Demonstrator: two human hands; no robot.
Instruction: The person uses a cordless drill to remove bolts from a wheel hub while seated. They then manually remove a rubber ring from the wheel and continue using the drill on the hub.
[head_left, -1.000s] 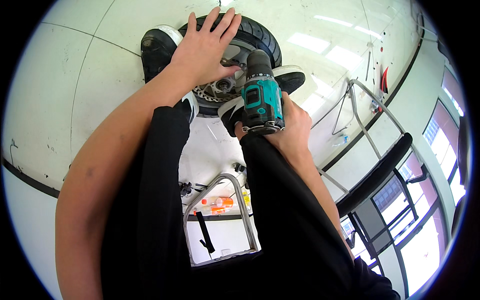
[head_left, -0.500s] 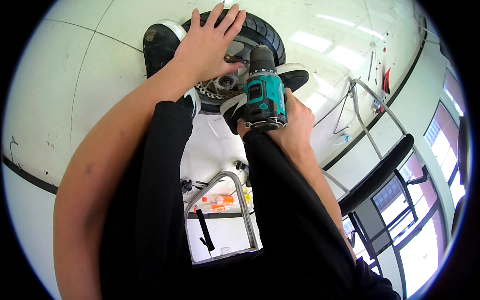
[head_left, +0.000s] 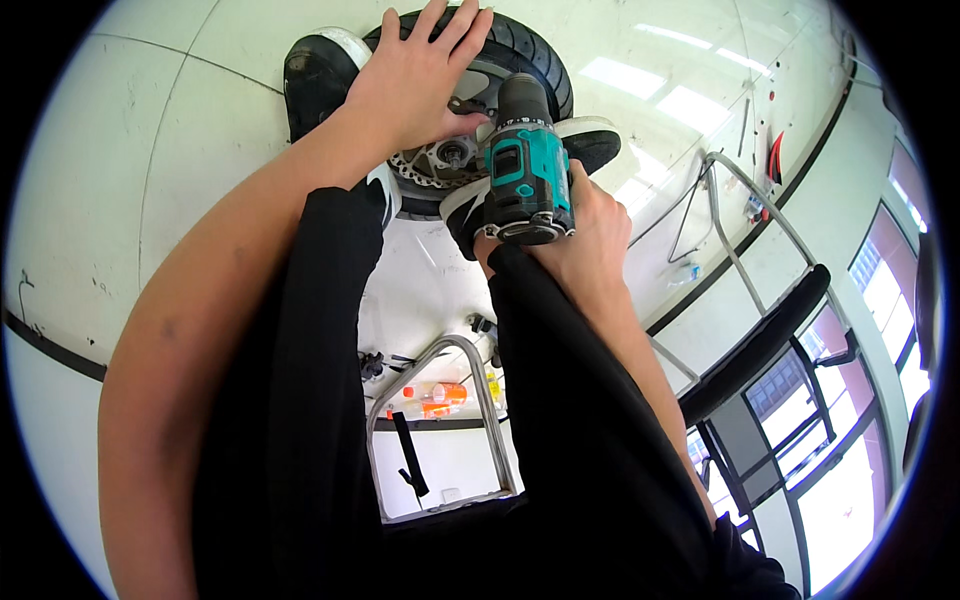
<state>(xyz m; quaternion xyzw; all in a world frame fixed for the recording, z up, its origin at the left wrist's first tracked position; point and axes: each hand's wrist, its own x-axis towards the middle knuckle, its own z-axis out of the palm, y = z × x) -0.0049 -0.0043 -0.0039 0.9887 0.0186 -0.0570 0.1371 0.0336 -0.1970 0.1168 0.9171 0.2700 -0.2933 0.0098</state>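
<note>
A wheel with a black tyre point(head_left: 545, 62) lies flat on the pale floor between my feet. Its metal brake disc point(head_left: 422, 172) and central hub point(head_left: 455, 154) face up. My left hand point(head_left: 415, 90) rests on the far left of the wheel, fingers spread over the tyre, thumb reaching in above the hub. A teal and black cordless drill point(head_left: 540, 165) is gripped in my right hand point(head_left: 597, 225), its chuck pointing down and away over the wheel's right side. The drill body hides the chuck's tip and whatever it may touch.
My black and white shoes point(head_left: 318, 88) flank the wheel. Behind my legs are a bent metal tube frame point(head_left: 470, 350) and orange-labelled bottles point(head_left: 447, 393). A chair with a black pad point(head_left: 760, 345) stands at right, near a clear bottle point(head_left: 684, 273) and a red pointed piece point(head_left: 775, 158).
The drill and my right hand have shifted slightly away from me, toward the wheel's far side. My left hand stays spread on the tyre, with only a small shift in the picture.
</note>
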